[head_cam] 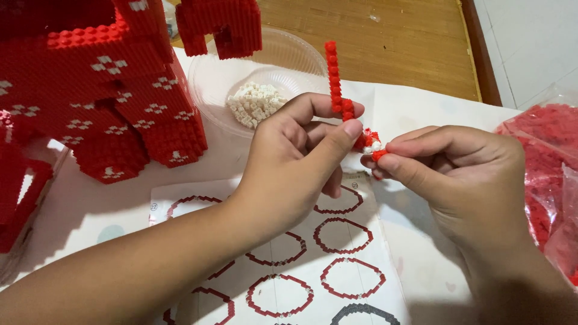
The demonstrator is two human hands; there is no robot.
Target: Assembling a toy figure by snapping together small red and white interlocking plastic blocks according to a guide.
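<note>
Head camera looked down at my two hands meeting over the table (421,54). My left hand (295,162) pinched a thin strip of small red bricks (335,81) between thumb and forefinger, the thumb tip pressed against its lower end; the other fingers curled in toward the palm. That strip stood nearly upright, rising above the forefinger in front of the bowl's rim. My right hand (463,174) came in from the right with its fingers narrowed to a pinch, thumb and forefinger closed on a tiny red brick (379,155) touching the strip's lower end, where a few white bricks (371,145) showed between the two hands' fingertips.

Behind the left hand sat a clear plastic bowl (211,84) with a small heap of white pieces (256,102) inside it. To the left stood a large red brick model (102,90) dotted with white patterns, close beside the bowl. Under both wrists lay an instruction sheet (289,271) printed with red rings, one darker ring at its bottom edge. At the far right lay a clear bag of red pieces (548,156), just beside my right hand. White paper (415,108) covered the table beneath the sheet, with bare wood showing past it.
</note>
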